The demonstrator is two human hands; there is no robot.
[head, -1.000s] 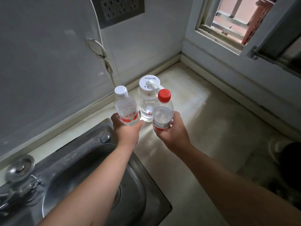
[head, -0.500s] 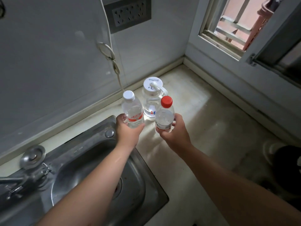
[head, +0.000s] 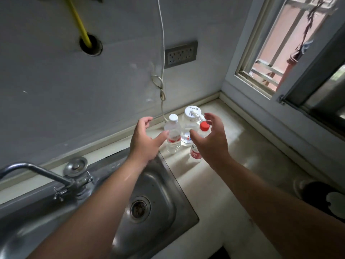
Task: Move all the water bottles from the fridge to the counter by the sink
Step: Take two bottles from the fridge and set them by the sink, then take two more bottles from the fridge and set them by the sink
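Observation:
Three clear water bottles stand upright on the pale counter [head: 214, 184] just right of the sink. The white-capped bottle [head: 173, 136] with a red label is on the left. A wider bottle with a large white lid [head: 190, 126] stands behind. The red-capped bottle [head: 200, 133] is on the right, partly hidden by my right hand. My left hand [head: 144, 139] hovers open just left of the white-capped bottle, thumb close to it. My right hand [head: 211, 139] is open in front of the red-capped bottle, holding nothing.
A steel sink [head: 158, 193] with a drain lies below my left arm, its tap [head: 37, 171] at the left. A white cord [head: 162, 90] hangs down the wall behind the bottles. A window frame [head: 248, 75] borders the counter's far right. A dark object [head: 324, 199] sits at the right edge.
Both hands have let go of the two small bottles, which now stand on the counter. The hands have opened and drawn back slightly. The view has tilted upward.

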